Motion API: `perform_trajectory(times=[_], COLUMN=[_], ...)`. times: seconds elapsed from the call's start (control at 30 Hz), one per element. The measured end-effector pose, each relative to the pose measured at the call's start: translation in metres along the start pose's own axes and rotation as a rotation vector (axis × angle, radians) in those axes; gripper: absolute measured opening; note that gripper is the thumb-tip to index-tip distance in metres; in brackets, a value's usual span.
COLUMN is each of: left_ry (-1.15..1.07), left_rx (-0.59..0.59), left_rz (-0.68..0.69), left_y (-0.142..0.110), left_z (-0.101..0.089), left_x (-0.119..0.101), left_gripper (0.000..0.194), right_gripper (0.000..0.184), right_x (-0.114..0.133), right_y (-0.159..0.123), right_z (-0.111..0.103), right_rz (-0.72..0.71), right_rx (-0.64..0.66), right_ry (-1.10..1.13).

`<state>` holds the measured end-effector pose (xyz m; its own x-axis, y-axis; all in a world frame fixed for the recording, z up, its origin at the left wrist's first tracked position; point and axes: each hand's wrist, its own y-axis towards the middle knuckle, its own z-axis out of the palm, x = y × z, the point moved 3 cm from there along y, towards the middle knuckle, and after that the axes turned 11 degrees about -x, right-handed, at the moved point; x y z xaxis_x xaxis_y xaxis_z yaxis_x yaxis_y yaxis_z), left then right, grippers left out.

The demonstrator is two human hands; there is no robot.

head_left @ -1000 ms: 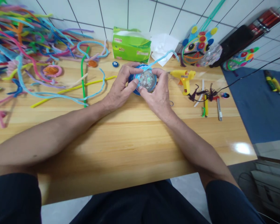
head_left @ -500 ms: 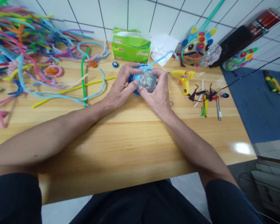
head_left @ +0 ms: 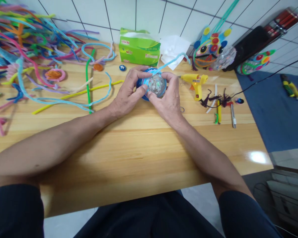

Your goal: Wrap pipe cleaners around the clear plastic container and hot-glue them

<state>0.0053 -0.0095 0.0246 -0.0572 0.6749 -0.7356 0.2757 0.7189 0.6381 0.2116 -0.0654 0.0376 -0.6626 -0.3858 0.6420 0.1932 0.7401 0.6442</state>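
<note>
A round craft piece [head_left: 157,85] with a clear, shiny middle and a blue rim is between my two hands near the back of the table. My left hand [head_left: 132,86] grips its left side, thumb on the front and fingers over the top. From the right, my right hand [head_left: 168,96] closes around it with the thumb at the lower edge. A light blue pipe cleaner [head_left: 173,60] sticks out from its top toward the upper right. My fingers cover much of the rim, and the underside is hidden.
A heap of pipe cleaners [head_left: 22,49] fills the left. Behind my hands stand a green tissue pack [head_left: 139,49] and a white paper [head_left: 173,49]. To the right are a yellow glue gun [head_left: 196,84], a utility knife [head_left: 233,115], a decorated craft figure [head_left: 212,51] and a dark bottle [head_left: 260,39].
</note>
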Motion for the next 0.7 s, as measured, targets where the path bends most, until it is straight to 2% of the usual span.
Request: perform_trajectory(times=[0.17,0.47,0.6,0.7], left_ry=[-0.038,-0.069,-0.035,-0.023], left_rx=[-0.018,-0.041,-0.026,-0.021], left_rz=[0.012,0.038,0.033,0.039], left_y=[0.0006,0.0016,0.0010,0.0013], left_z=[0.0007,0.0015,0.0018,0.0011], left_x=[0.0035,0.0094,0.0057,0.0051], left_gripper=[0.043,0.043,0.045,0.046], right_gripper=[0.067,0.057,0.069,0.068], right_x=[-0.0005,0.0000,0.0028,0.0017], right_y=[-0.0005,-0.0002,-0.0004,-0.0002], right_z=[0.0003,-0.0001,-0.0013,-0.0013], right_rz=[-0.016,0.031,-0.027,-0.019], right_rx=[-0.013,-0.014,-0.029,-0.025], right_ry=[0.014,0.011,-0.023,-0.011])
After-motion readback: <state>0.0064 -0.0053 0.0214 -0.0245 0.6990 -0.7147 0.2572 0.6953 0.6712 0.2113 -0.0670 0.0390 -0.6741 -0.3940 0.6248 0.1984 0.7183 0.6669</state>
